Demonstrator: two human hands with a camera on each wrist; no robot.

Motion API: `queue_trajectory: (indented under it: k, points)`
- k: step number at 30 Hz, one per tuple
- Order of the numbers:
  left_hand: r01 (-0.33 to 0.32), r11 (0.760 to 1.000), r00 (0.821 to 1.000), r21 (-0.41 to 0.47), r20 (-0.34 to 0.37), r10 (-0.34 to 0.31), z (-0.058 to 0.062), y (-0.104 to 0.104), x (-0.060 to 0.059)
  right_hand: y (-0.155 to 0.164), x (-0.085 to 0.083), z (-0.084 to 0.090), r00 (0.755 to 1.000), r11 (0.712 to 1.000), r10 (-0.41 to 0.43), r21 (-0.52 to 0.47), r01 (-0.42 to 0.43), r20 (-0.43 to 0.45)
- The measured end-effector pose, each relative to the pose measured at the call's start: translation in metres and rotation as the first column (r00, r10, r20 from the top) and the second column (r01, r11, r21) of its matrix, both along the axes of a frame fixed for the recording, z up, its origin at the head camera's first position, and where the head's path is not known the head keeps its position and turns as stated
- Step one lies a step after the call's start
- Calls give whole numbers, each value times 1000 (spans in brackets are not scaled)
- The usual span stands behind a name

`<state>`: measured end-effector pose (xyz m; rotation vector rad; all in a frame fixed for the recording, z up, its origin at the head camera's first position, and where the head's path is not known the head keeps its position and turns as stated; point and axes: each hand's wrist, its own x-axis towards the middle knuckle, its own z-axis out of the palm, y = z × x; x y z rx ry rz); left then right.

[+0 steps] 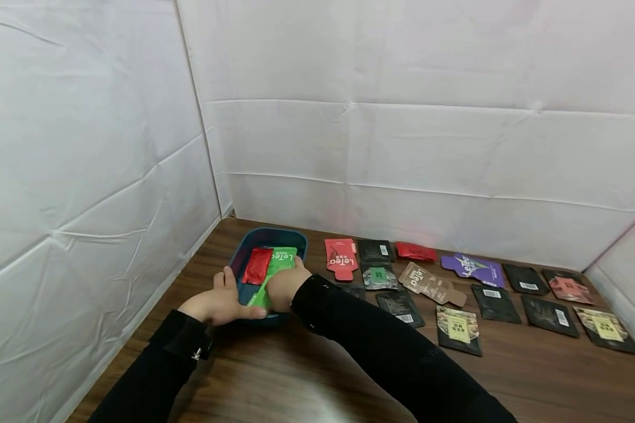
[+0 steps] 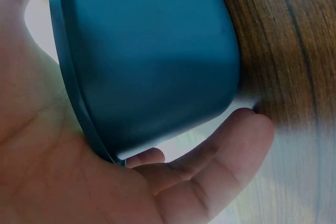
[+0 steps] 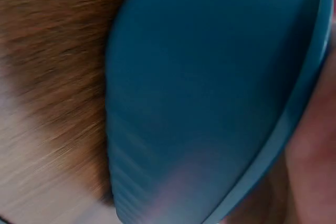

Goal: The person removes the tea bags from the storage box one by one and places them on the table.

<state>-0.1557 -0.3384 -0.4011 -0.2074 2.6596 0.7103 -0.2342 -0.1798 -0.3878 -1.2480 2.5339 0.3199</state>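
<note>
A dark blue-green plastic bin [image 1: 267, 230] stands at the table's left. Inside it lie a shiny red packet [image 1: 256, 265] and a bright green LeTea packet [image 1: 283, 256]. My left hand [image 1: 217, 302] spreads around the near-left corner, its thumb along the near rim and its fingers beside the outer wall. In the left wrist view, the palm touches the rim of the bin [image 2: 147, 66]. Reaching in from the right, my right hand [image 1: 286, 288] holds the green packet near its right edge; its fingertips are partly hidden. The right wrist view mostly shows the bin's outer wall [image 3: 205, 87].
Right of the bin, several packets lie flat on the brown wooden table [image 1: 317, 376], including a red LeTea packet [image 1: 341, 257], a purple one [image 1: 473, 268], a brown one [image 1: 433, 284] and several black ones. White cloth walls [image 1: 402, 147] border the table's back and sides.
</note>
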Motion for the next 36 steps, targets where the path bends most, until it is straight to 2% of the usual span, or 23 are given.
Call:
queue_trajectory:
  k: [5, 10, 18, 27, 36]
  points:
    - [-6, 1000, 1000, 10, 20, 6, 2, 1, 1, -3, -2, -1, 999, 999, -31, 14, 30, 24]
    - [1, 1000, 1000, 26, 9, -1, 1, 0, 1, -6, -3, -6, 999, 1000, -14, 19, 15, -52]
    - [2, 1000, 1000, 28, 0, -2, 0, 0, 2, -12, -4, -16, 992, 998, 27, -56, -34, -127]
    - [15, 999, 1000, 36, -5, -15, -1, -2, 3, -17, 0, -19, 976, 998, 63, 35, -57, -206]
    - [13, 999, 1000, 32, -9, -13, -2, -2, 1, -17, -8, -26, 967, 996, 70, -42, -82, -245]
